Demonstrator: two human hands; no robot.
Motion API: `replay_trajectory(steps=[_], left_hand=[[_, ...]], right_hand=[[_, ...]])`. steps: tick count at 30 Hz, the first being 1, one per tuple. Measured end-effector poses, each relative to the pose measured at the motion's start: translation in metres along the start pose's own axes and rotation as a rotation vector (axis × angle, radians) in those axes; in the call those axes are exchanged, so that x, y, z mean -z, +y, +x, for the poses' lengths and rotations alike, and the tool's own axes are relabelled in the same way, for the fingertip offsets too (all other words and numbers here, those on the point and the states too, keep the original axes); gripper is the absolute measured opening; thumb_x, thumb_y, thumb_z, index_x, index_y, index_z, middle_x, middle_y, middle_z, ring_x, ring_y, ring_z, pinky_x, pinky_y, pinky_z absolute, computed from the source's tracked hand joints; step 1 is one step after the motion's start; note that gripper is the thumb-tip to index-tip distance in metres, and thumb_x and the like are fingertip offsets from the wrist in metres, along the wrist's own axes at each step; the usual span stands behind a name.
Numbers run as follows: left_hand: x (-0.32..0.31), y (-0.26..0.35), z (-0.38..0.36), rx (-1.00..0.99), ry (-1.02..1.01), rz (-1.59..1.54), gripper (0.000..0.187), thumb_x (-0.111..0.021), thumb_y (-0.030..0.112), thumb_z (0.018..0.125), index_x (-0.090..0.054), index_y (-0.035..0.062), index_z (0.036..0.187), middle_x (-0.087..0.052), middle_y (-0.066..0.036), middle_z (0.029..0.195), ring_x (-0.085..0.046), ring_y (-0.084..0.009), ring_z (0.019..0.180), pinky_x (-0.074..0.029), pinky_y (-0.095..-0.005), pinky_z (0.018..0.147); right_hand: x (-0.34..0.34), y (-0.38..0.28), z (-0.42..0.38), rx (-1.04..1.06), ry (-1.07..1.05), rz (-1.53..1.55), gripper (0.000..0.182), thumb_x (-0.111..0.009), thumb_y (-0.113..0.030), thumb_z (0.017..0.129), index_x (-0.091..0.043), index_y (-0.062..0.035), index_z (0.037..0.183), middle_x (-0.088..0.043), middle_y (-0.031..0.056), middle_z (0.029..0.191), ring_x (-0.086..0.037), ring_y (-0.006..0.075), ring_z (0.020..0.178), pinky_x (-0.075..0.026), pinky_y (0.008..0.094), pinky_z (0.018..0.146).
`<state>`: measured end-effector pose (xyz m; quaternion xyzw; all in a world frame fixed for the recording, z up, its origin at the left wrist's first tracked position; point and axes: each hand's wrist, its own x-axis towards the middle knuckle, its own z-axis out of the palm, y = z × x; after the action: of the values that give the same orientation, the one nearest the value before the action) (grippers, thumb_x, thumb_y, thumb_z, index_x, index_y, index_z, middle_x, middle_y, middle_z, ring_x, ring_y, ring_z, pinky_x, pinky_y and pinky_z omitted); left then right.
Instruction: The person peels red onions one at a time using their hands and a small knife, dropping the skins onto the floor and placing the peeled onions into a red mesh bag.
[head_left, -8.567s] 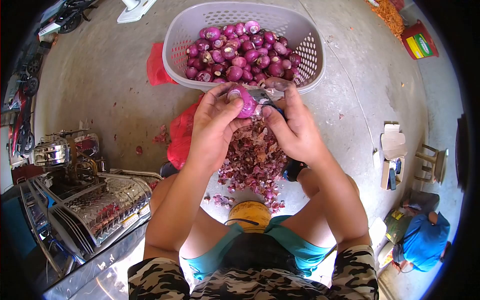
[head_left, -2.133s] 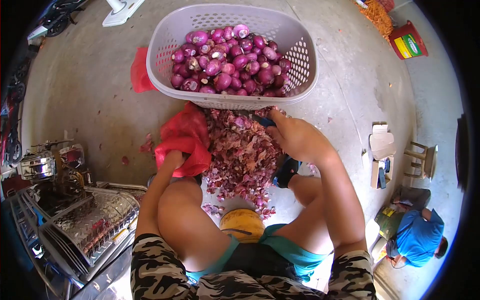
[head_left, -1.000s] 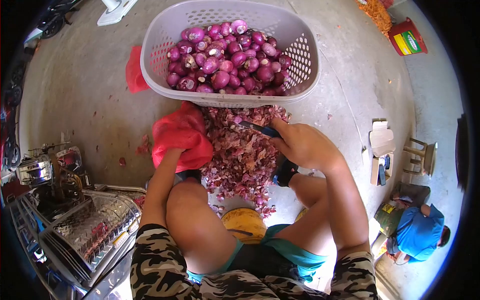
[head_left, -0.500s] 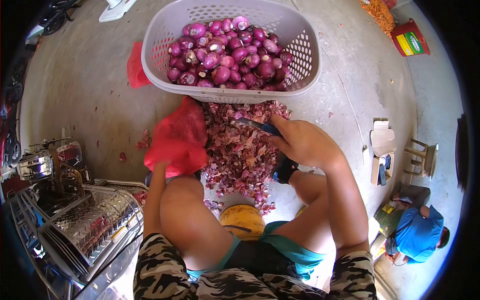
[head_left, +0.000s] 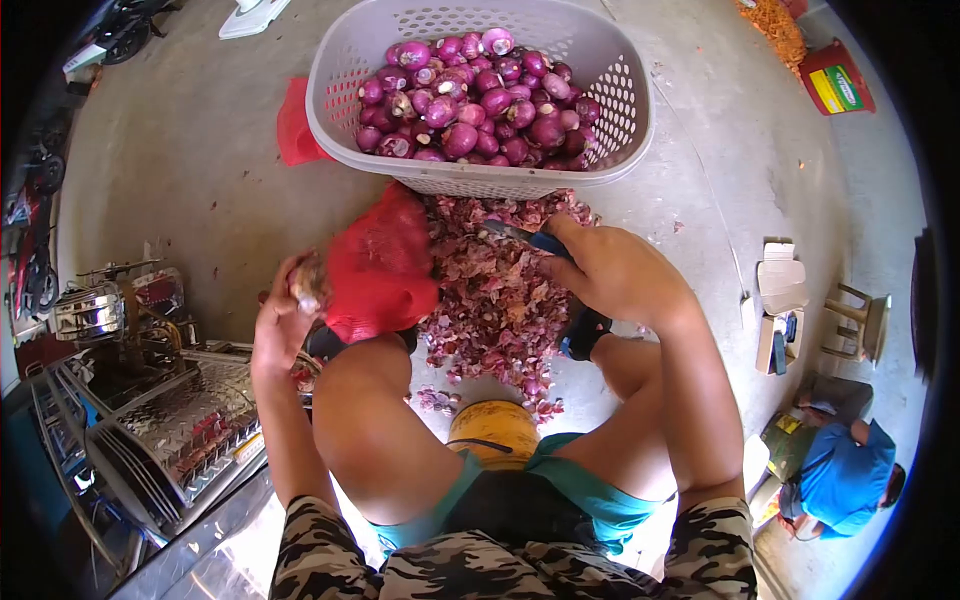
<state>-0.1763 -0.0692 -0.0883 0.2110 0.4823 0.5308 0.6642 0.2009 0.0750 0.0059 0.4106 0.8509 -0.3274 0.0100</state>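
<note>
My left hand [head_left: 283, 311] is wrapped round an onion [head_left: 308, 283], partly blurred, with papery skin and a pale end, just left of the red mesh bag [head_left: 380, 270]. In my right hand [head_left: 610, 262] is a knife [head_left: 541, 241] with a dark blue handle, its blade pointing left over a heap of onion skins [head_left: 495, 300]. Beyond the heap stands a grey perforated basket [head_left: 480, 180] holding several purple onions [head_left: 460, 139].
A yellow container [head_left: 492, 428] is between my legs. Metal machinery [head_left: 165, 410] stands at the left. On the right are an open cardboard box [head_left: 780, 290], a wooden stool [head_left: 855, 325], a red bucket [head_left: 838, 80] and a person in blue [head_left: 848, 475].
My left hand has come out of the red bag and moved left, with an onion now in it. My right hand still holds the knife over the skins. The whole view has shifted slightly.
</note>
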Motion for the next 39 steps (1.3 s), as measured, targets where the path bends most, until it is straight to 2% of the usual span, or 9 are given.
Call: replay_trajectory(steps=[4,10,12,13,19,25,28,34,39], left_hand=[[-0.075,0.032,0.037,0.038,-0.321,-0.22,0.07,-0.054,0.032,0.076,-0.035,0.0053,0.138,-0.049,-0.016,0.131,-0.054,-0.0281,0.104,-0.046,-0.0346,0.08],[-0.161,0.063,0.049,0.078,-0.366,-0.05,0.06,-0.053,0.033,0.084,-0.038,0.0066,0.136,-0.055,-0.014,0.125,-0.058,-0.0273,0.101,-0.045,-0.0323,0.077],[-0.177,0.062,0.049,0.065,-0.429,-0.097,0.053,-0.051,0.03,0.092,-0.037,0.0062,0.136,-0.055,-0.013,0.123,-0.059,-0.0281,0.105,-0.048,-0.0335,0.083],[-0.188,0.06,0.048,0.049,-0.42,-0.092,0.051,-0.05,0.029,0.093,-0.036,0.0062,0.137,-0.056,-0.013,0.122,-0.058,-0.0283,0.107,-0.049,-0.0339,0.085],[-0.205,0.027,0.039,-0.015,-0.366,-0.192,0.053,-0.053,0.021,0.094,-0.031,0.0072,0.141,-0.045,-0.013,0.136,-0.054,-0.0293,0.116,-0.051,-0.0428,0.093],[-0.209,0.011,0.034,-0.083,-0.267,-0.193,0.054,-0.054,0.012,0.093,-0.029,0.0108,0.141,-0.042,-0.011,0.136,-0.051,-0.0272,0.118,-0.047,-0.0445,0.098],[-0.205,0.009,0.038,-0.122,-0.187,-0.12,0.052,-0.054,0.009,0.093,-0.03,0.0105,0.14,-0.044,-0.011,0.133,-0.052,-0.0252,0.117,-0.047,-0.044,0.098],[-0.201,0.003,0.041,-0.227,-0.041,-0.02,0.05,-0.058,0.008,0.092,-0.035,0.0087,0.136,-0.051,-0.009,0.124,-0.056,-0.0216,0.109,-0.048,-0.0407,0.094],[-0.2,-0.002,0.044,-0.261,0.006,-0.03,0.052,-0.061,0.009,0.09,-0.036,0.0083,0.136,-0.053,-0.009,0.12,-0.057,-0.0214,0.107,-0.049,-0.0391,0.092]], right_hand=[[0.005,-0.01,0.003,0.029,0.065,0.018,0.027,-0.055,-0.022,0.088,-0.046,0.0005,0.101,-0.061,0.0237,0.074,-0.06,0.0427,0.075,-0.046,0.0512,0.067],[0.014,-0.015,0.008,0.007,0.245,0.307,0.025,-0.054,-0.025,0.091,-0.049,-0.0019,0.099,-0.06,0.0237,0.076,-0.06,0.0416,0.076,-0.045,0.0478,0.066],[0.015,-0.015,0.009,0.018,0.324,0.424,0.025,-0.054,-0.027,0.092,-0.05,-0.0025,0.098,-0.06,0.0231,0.077,-0.06,0.0403,0.075,-0.045,0.0451,0.066],[0.016,-0.014,0.009,-0.007,0.322,0.546,0.028,-0.056,-0.028,0.092,-0.054,-0.0014,0.098,-0.06,0.02,0.077,-0.06,0.0338,0.073,-0.046,0.0402,0.066],[0.026,-0.022,-0.002,-0.01,0.25,0.736,0.034,-0.06,-0.029,0.089,-0.056,0.0026,0.101,-0.061,0.0157,0.077,-0.057,0.0229,0.071,-0.046,0.0354,0.068],[0.005,-0.012,-0.001,0.001,0.428,0.262,0.031,-0.057,-0.017,0.088,-0.049,0.0023,0.111,-0.061,0.0234,0.075,-0.063,0.038,0.073,-0.048,0.0447,0.066],[0.0,-0.027,-0.008,-0.026,0.409,0.296,0.031,-0.056,-0.013,0.087,-0.044,0.0019,0.111,-0.061,0.0246,0.073,-0.06,0.0435,0.071,-0.046,0.0502,0.062],[-0.029,-0.043,-0.009,0.006,0.567,0.265,0.029,-0.058,-0.012,0.085,-0.043,0.0024,0.104,-0.057,0.0226,0.066,-0.059,0.0421,0.063,-0.045,0.0508,0.054],[-0.04,-0.055,-0.009,0.009,0.502,0.318,0.028,-0.054,-0.01,0.084,-0.04,0.0053,0.103,-0.057,0.024,0.067,-0.058,0.043,0.06,-0.046,0.0513,0.054]])
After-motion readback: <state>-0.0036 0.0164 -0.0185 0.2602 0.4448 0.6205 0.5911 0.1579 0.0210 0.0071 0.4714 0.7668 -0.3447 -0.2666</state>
